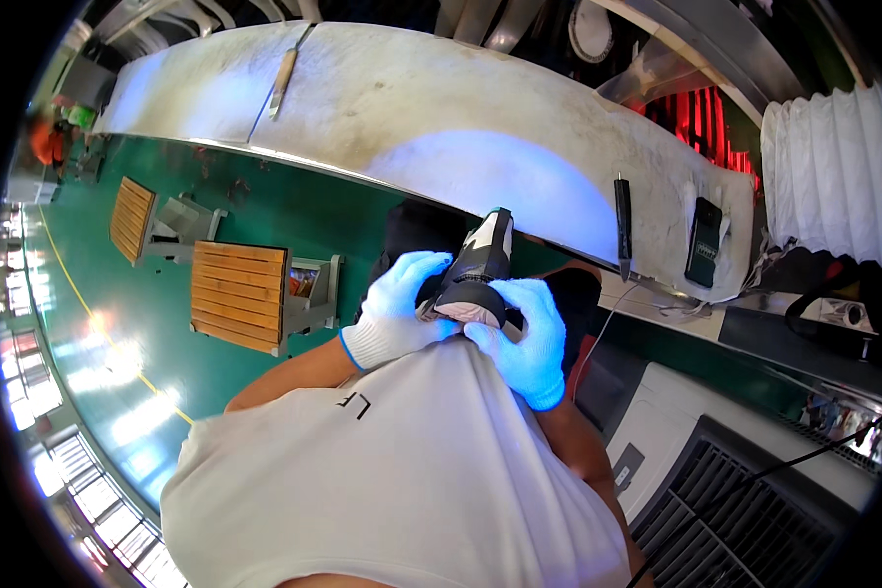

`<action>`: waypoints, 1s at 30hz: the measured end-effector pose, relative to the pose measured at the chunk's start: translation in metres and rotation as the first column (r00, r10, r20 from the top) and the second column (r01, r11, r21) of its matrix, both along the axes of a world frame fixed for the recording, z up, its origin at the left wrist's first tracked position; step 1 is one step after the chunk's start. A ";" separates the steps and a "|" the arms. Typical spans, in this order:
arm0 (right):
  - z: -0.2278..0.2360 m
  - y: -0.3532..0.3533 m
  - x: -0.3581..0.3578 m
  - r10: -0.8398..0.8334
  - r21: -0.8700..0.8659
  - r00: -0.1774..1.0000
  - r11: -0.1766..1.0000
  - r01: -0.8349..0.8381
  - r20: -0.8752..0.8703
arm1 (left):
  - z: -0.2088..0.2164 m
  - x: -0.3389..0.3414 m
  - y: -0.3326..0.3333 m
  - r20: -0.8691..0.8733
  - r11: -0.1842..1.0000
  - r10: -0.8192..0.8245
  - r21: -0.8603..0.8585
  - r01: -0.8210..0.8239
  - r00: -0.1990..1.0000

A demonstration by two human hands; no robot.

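Close to my chest, just off the bench's front edge, I hold a black and white shoe (479, 259). Its opening is turned toward me and shows a pinkish lining. White knit gloves cover both hands. The fingers of my left hand (402, 302) curl around the shoe's left side, with the thumb near the opening. My right hand (525, 338) grips the right side of the collar, fingertips at the rim. The shoe's underside and parts of the fingers are hidden.
A long, stained pale workbench (480, 108) curves ahead. A wooden-handled tool (283, 82), a slim black tool (623, 225) and a phone (704, 241) lie on it. A pleated white duct (833, 167) stands right; slatted stools (239, 296) stand on the green floor left.
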State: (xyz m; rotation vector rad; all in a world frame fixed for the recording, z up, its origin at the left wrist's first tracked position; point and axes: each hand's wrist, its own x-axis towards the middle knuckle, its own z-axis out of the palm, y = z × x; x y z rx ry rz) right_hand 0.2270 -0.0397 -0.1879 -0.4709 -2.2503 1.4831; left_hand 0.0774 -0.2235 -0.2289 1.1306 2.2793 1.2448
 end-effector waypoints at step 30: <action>-0.014 0.026 -0.034 0.059 -0.070 0.997 0.996 -0.055 0.045 | 0.024 -0.072 0.054 0.360 0.915 -0.398 0.087 0.394 0.844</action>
